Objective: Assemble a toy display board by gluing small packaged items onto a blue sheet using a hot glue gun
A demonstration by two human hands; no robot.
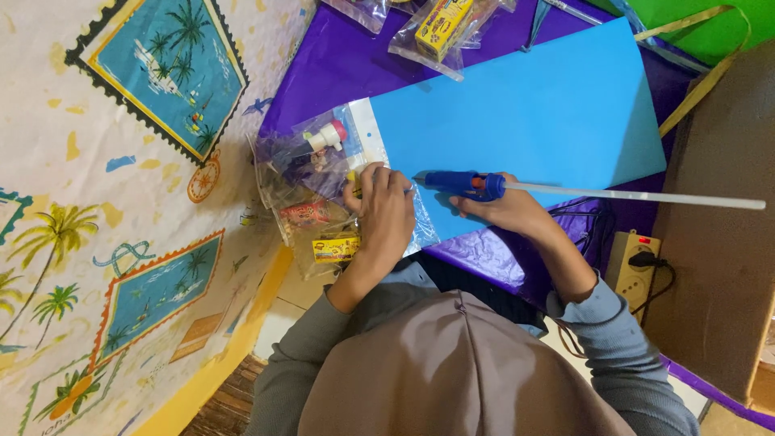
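Right hand (504, 208) grips blue glue gun (464, 185), long glue stick (638, 196) out the back, nozzle at near-left corner of blue foam sheet (525, 113). Left hand (383, 214) flat, pinning clear packets (323, 202) there. No glue bead visible (early stage, I'd judge); sheet otherwise bare.

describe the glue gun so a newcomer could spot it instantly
Find the big light-blue sheet lying on the purple cloth. At its near edge, the right hand holds the glue gun: a small blue body with an orange trigger. Only it has a long white glue stick jutting from its back.
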